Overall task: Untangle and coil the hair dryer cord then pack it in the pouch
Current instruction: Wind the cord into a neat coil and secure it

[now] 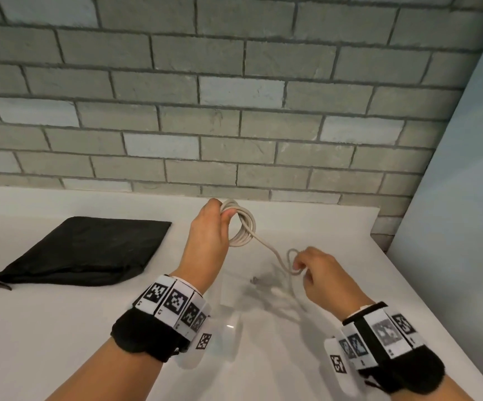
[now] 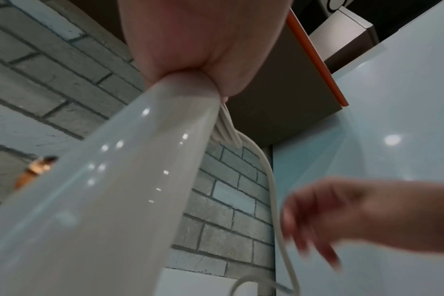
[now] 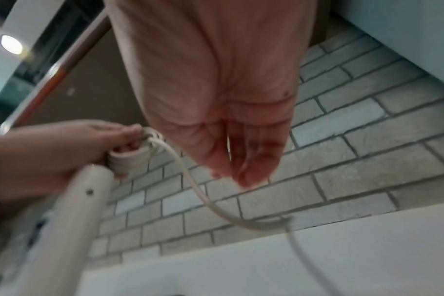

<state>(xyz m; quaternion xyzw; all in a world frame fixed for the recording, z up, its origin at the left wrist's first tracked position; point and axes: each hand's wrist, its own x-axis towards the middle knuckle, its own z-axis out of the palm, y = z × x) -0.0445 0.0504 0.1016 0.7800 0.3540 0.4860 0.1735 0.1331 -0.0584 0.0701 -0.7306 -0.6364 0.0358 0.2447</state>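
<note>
The left hand (image 1: 209, 227) is grasping the coiled cord (image 1: 241, 227) right of the pouch (image 1: 89, 250); the right hand (image 1: 319, 273), further right, is pinching a loose loop near the table (image 1: 61, 328) edge.

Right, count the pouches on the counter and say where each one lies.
1. The black pouch lies flat on the white counter, left of the left hand, which grips the coiled cord. No other shows, though the views do not cover the whole counter.
</note>
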